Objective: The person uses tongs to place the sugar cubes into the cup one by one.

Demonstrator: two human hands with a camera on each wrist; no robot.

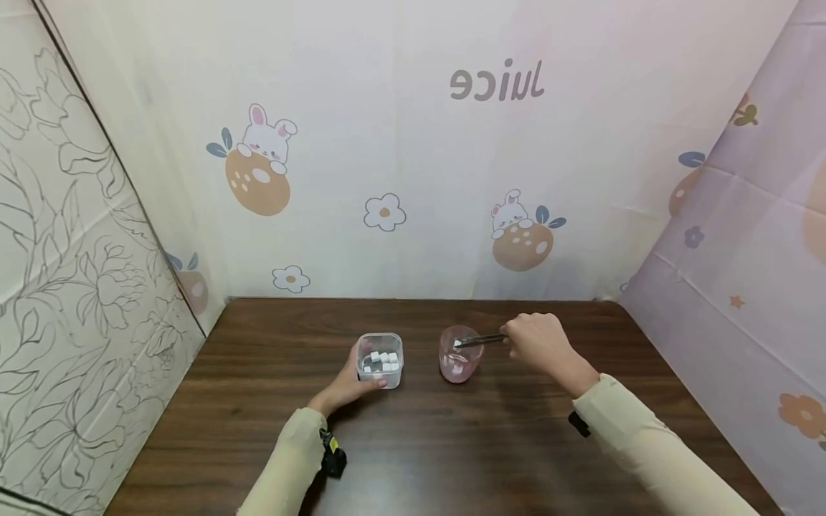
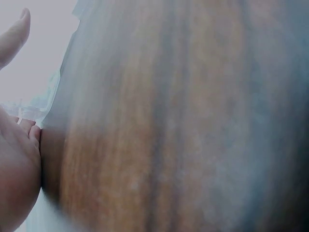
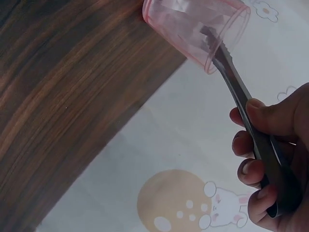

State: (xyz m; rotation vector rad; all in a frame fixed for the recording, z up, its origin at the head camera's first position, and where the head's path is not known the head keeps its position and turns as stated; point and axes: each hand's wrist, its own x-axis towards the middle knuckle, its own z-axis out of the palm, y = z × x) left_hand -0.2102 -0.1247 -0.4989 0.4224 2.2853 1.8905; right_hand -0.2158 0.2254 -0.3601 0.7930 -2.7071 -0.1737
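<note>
a small white cube (image 1: pixel 457 344) sat between the tips of the dark metal tongs (image 1: pixel 485 340), at the mouth of the translucent pink plastic cup (image 1: pixel 461 374). the right hand (image 1: pixel 540 344) had its fingers clamped around the tongs. beside the cup, the left hand (image 1: pixel 348 385) gripped, thumb and fingers, the square clear plastic container (image 1: pixel 381 342) of white cubes (image 1: pixel 385 357). beneath spread the brown wood-grain table (image 1: pixel 426 444).

– See what on the table (image 1: pixel 419 448), at left?
– See a tub (image 1: pixel 379 342), with cubes (image 1: pixel 390 359) in it and the left hand (image 1: pixel 345 387) around its left side.
– And right of that?
– See a cup (image 1: pixel 447 357), with tongs (image 1: pixel 487 339) partly in its mouth and the right hand (image 1: pixel 538 345) farther right.
</note>
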